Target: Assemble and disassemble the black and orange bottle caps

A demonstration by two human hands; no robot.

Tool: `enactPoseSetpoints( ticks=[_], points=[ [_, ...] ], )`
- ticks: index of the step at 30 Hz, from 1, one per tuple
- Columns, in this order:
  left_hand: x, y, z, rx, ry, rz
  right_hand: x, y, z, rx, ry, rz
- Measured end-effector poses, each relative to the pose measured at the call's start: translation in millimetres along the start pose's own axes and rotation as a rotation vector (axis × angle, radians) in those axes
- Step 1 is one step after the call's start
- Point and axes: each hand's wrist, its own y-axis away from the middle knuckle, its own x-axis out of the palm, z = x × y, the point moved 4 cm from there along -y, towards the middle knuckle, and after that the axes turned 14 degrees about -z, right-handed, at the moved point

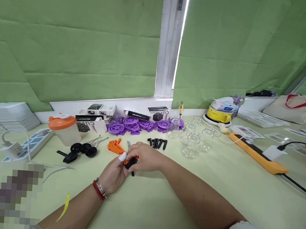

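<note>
My left hand (113, 176), its thumb tip covered in white, is closed round a small black part (130, 163) with a bit of orange showing beside it. My right hand (146, 157) reaches over from the right and pinches the same black part; the fingers hide most of it. Just beyond my hands lie several flat orange plastic pieces (115, 146) in a stack. A row of short black L-shaped pieces (157, 143) lies behind my right hand. To the left are several black round-headed parts (85, 149) with metal rods.
Purple plastic cup holders (131, 125) are piled at the back among printed boxes (90, 124). Clear glass vessels (190, 146) stand right of centre. An orange-lidded shaker (64, 129) and a white power strip (39, 139) are left; an orange power strip (257, 154) lies right.
</note>
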Motion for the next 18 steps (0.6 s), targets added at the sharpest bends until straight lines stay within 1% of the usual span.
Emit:
enactPoseSetpoints(
  ticks=[3,6,8,14,18],
  points=[
    [1.1,0,-3,-0.014,0.016,-0.013,-1,1,1,-0.027,0.029,0.048],
    [2.4,1,-3,-0.056,-0.026,0.067,-3,1,2,-0.036,0.035,0.102],
    [1.1,1,-2,-0.054,-0.101,0.116,-4,0,1,-0.048,0.051,0.135],
    [-5.2,0,-2,0.119,-0.425,0.188,-5,2,-9,-0.09,0.045,0.204],
    [-0.7,4,-5,0.197,-0.618,0.225,-2,4,-12,-0.082,0.015,0.227]
  ],
)
